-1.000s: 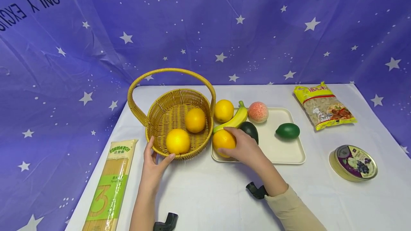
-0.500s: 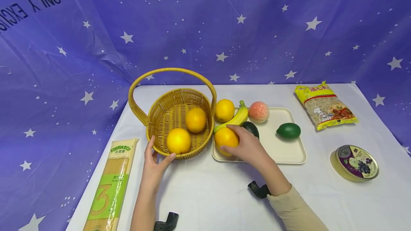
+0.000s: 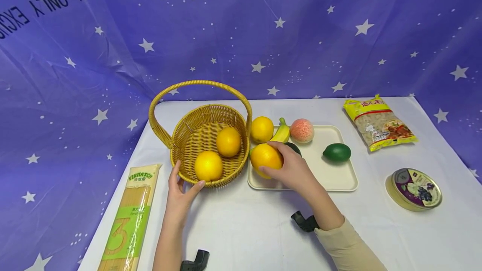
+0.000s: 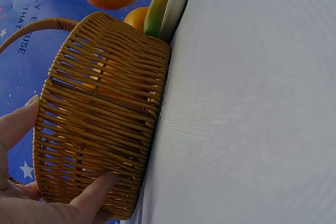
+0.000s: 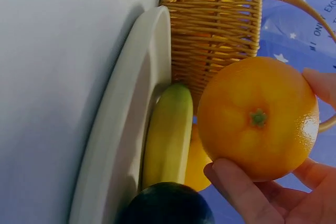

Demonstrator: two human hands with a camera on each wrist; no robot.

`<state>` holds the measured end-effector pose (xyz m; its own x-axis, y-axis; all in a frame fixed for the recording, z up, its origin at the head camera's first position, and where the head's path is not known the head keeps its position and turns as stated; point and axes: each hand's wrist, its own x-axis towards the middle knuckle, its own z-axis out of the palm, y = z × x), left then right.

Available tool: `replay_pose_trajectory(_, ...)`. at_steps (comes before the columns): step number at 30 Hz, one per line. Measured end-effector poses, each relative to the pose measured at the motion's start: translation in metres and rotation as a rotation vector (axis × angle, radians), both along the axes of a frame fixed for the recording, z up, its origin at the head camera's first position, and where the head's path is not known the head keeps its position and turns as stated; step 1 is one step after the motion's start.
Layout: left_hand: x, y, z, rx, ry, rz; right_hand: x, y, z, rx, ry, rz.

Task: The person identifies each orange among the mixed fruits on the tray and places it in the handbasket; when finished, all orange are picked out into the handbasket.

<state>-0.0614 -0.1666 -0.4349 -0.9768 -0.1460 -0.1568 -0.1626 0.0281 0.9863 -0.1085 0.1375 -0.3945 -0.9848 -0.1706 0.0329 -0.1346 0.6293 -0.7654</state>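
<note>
My right hand (image 3: 291,168) grips an orange (image 3: 265,160) between thumb and fingers, above the left part of a cream tray (image 3: 331,182). In the right wrist view, the held orange (image 5: 257,119) is apart from the tray, showing its green stem mark. My left hand (image 3: 180,200) touches the near side of a wicker basket (image 3: 180,137), its thumb at the rim and other fingers spread against the outer wall (image 4: 94,124). Two oranges lie inside the basket, one nearer (image 3: 208,166) and one farther (image 3: 228,141).
On or beside the tray are another orange (image 3: 262,129), a banana (image 3: 281,132), a peach (image 3: 302,131), a partly hidden dark fruit (image 3: 293,149) and a green fruit (image 3: 337,152). Spaghetti (image 3: 128,216) lies left; a yellow pasta bag (image 3: 380,124) and round tin (image 3: 413,189) stand right.
My right hand has lifted the orange off the tray, up and slightly away from me, covering more of the banana and dark fruit. The left hand stays at the basket.
</note>
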Motion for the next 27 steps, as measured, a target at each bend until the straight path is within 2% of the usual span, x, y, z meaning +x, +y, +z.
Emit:
replay_pose_trajectory(6,0.000,0.000,-0.001,-0.001,0.005,-0.005,0.003,-0.005,0.002,-0.089,0.022,0.021)
replay_pose_trajectory(15,0.001,0.000,-0.001,0.001,-0.002,0.004,0.008,-0.019,0.011,-0.302,0.005,0.020)
replay_pose_trajectory(22,0.003,0.000,-0.001,0.002,-0.012,0.022,0.007,-0.034,0.008,-0.332,0.070,0.033)
replay_pose_trajectory(27,0.000,0.001,-0.002,0.010,-0.007,0.011,0.003,-0.048,0.009,-0.358,0.091,0.048)
